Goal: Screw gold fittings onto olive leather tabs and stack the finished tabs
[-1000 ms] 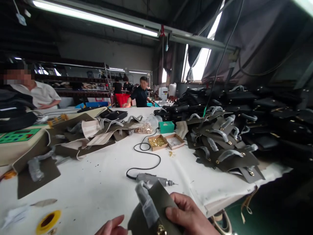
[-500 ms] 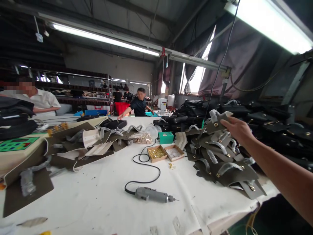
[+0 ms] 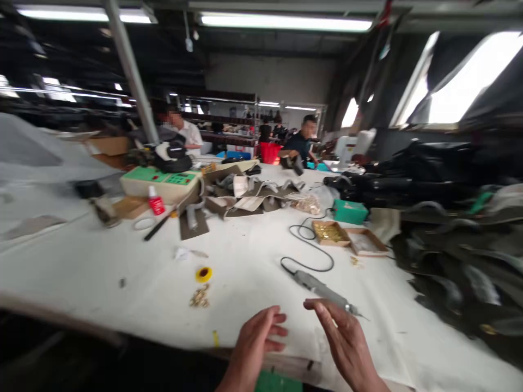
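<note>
My left hand hovers over the front edge of the white table, fingers apart and nothing in it. Facing it, my right hand is also open and bare, thumb and fingers stretched out. Just beyond the right hand lies a grey electric screwdriver, its black cord curling away behind it. To the left of my hands are a small heap of gold metal fittings and a yellow ring-shaped roll. Dark bag panels with wrapped handles are piled at the right, blurred by motion.
Two shallow boxes, one with gold pieces and one with pale pieces, stand near a green box. More brown panels lie mid-table beside a machine with a green panel. Co-workers are at the back.
My right hand has let go of the bag panel at the right pile and come back to the front edge. My left hand has come into view. The view has swung left.
</note>
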`<state>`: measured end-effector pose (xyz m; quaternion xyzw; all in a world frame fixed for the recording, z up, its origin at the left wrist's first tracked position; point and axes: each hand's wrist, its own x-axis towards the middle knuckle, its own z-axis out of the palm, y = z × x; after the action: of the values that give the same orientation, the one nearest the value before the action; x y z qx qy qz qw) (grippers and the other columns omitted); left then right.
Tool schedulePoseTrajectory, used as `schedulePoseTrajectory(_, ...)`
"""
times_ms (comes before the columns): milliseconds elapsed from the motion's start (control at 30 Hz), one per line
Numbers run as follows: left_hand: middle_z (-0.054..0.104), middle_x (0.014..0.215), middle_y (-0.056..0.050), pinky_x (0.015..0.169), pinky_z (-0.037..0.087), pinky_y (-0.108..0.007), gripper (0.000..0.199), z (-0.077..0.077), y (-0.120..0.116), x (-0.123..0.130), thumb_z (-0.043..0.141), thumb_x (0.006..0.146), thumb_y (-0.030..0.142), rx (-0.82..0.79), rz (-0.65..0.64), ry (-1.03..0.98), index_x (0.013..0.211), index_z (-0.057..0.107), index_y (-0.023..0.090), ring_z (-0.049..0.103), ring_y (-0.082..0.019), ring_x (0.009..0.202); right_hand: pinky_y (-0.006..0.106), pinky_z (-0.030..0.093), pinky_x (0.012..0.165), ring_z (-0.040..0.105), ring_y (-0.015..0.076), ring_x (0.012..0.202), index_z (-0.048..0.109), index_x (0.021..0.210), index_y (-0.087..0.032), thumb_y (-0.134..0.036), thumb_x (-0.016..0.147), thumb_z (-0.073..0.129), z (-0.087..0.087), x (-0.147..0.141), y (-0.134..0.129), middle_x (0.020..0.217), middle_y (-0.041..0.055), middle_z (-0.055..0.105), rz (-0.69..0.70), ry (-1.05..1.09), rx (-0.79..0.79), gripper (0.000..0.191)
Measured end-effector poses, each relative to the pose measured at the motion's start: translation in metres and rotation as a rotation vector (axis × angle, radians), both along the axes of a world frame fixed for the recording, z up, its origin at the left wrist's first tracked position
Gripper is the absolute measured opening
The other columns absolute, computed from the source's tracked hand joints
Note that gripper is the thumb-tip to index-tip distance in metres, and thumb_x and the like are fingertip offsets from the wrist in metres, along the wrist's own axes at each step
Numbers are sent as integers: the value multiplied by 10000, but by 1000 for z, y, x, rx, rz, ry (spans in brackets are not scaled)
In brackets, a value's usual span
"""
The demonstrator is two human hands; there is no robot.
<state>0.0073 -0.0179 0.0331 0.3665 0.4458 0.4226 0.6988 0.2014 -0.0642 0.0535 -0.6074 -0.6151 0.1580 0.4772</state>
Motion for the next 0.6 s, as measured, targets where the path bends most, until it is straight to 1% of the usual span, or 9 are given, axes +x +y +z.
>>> schedulePoseTrajectory(67,766,1127,-172,906,560,-442,609,-1,-12,1,742,774,656,-64,-42,-203,1094,764,138,717,-329,1084,474,568,1021,653,336,1269,682,1358,-297,-419,1051,503,-11,-52,-1,1337,77,722,231,-185,203,376)
schedulePoseTrajectory(133,738,1207,-163,1066,473,-494,555,-2,-23,-1,679,847,602,-80,-89,-396,1160,755,150,618,-343,1307,532,527,1081,562,361,1385,531,1525,-305,-408,1032,514,-19,-81,5,1468,72,638,441,-372,384,504)
schedulePoseTrajectory(200,697,1306,-160,1158,422,-482,616,3,-32,-7,681,822,649,-98,-56,-527,1204,745,170,496,-347,1446,542,495,1117,575,351,1374,470,1565,-307,-351,1016,521,-28,-86,19,1477,63,632,504,-483,442,553)
schedulePoseTrajectory(233,660,1381,-154,1182,415,-461,669,7,-36,-12,693,799,682,-116,-45,-564,1240,732,181,436,-340,1493,542,485,1126,609,340,1338,489,1549,-306,-315,1012,520,-34,-81,28,1448,62,655,491,-507,424,538)
schedulePoseTrajectory(300,557,1522,-137,1163,450,-433,748,19,-40,-27,690,799,721,-122,-75,-565,1329,690,194,358,-326,1540,556,511,1081,681,331,1226,624,1417,-288,-305,1021,509,-44,-61,48,1325,75,730,432,-505,331,413)
schedulePoseTrajectory(367,572,1503,-163,1069,518,-430,744,28,-41,-44,649,840,738,-64,-139,-476,1323,702,175,454,-352,1466,537,577,959,731,325,1095,747,1201,-258,-361,1044,476,-51,-40,65,1174,93,783,384,-470,181,330)
schedulePoseTrajectory(433,706,1277,-197,931,564,-414,730,31,-37,-56,592,866,769,113,-139,-263,1194,773,142,643,-357,1216,516,598,904,742,325,1026,782,1090,-252,-421,1043,484,-56,-28,77,1112,108,794,350,-411,50,346)
schedulePoseTrajectory(500,764,1043,-178,849,557,-384,705,27,-29,-60,578,867,776,300,-98,-14,1064,814,141,701,-307,971,526,592,919,733,341,1029,777,1126,-259,-474,1015,537,-57,-28,85,1120,123,786,314,-333,-32,341)
schedulePoseTrajectory(600,772,932,-131,763,527,-339,558,15,-8,-55,617,876,679,419,-75,254,1013,816,176,682,-257,844,513,598,867,726,344,992,752,1184,-286,-526,979,589,-54,-44,97,1093,119,774,271,-205,-110,356)
